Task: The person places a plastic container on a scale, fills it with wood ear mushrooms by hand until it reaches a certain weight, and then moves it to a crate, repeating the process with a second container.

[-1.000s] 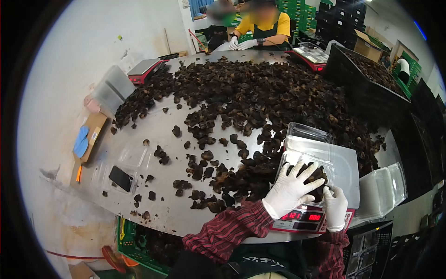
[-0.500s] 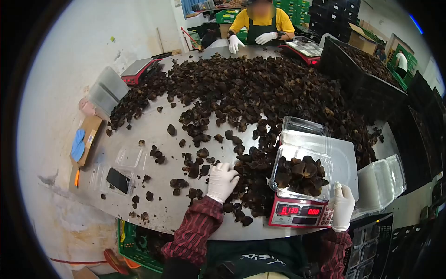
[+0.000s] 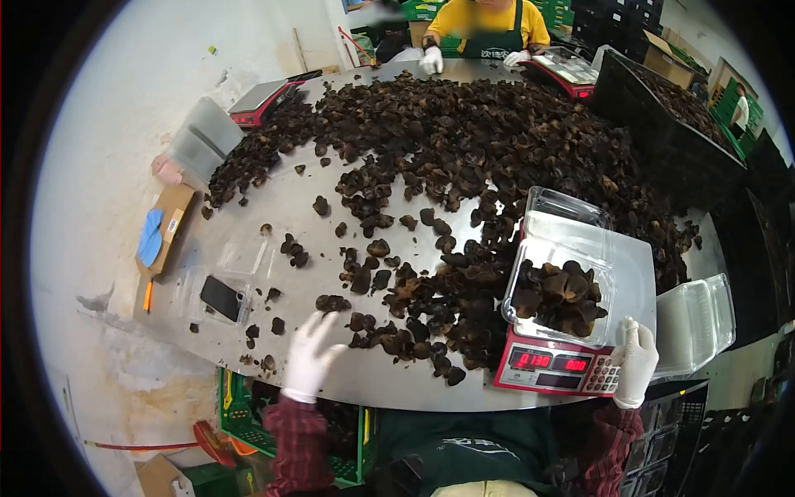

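Observation:
My left hand, in a white glove, is above the table's front edge, fingers apart and nothing in them. Loose dark wood ear mushrooms lie to its right. My right hand, also gloved, is at the front right corner of a red digital scale, its fingers curled together; whether they grip anything is hidden. On the scale, a clear plastic clamshell box lies with its lid folded back. Several wood ears fill its near half. The scale's display reads 0.130 and 0.00.
A large mushroom heap covers the far table. Stacked clear boxes stand right of the scale. A phone lies at the left. A black crate holds more mushrooms. Across the table stands a person in yellow.
My left hand has moved left and toward me, away from the loose mushrooms, and its fingers have spread. The right hand stays at the scale. The view has shifted slightly.

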`<state>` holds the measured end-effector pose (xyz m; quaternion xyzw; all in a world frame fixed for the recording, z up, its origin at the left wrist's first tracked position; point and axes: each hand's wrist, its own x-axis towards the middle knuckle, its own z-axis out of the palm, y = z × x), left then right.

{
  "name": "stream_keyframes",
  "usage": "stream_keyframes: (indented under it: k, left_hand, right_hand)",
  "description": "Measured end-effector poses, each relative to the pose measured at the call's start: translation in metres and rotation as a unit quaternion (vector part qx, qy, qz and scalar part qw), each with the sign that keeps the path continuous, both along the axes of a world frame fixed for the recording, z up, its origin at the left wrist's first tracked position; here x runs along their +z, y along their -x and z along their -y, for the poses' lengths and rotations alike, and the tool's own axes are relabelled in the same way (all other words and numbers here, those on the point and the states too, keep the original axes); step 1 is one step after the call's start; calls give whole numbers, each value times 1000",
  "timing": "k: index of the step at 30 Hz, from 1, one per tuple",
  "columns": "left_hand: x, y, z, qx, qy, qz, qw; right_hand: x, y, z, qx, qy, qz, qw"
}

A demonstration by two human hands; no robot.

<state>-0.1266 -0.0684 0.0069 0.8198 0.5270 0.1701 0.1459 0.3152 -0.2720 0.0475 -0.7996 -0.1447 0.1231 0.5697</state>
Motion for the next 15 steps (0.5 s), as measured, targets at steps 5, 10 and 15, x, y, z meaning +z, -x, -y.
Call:
stream_keyframes:
  k: [5,10,15]
  left_hand:
    - [-62,-67,9,-136,-134,-62,980]
    - [-81,-79,-4,-86,-136,83,983]
    - [-21,-130,-24,-63,-3,301,952]
  right_hand:
    - [2,12,-2,18,3,-10,1000]
    - [12,26,-7,16,9,-24,1000]
    - [-10,22,-11,96,-6,11,995]
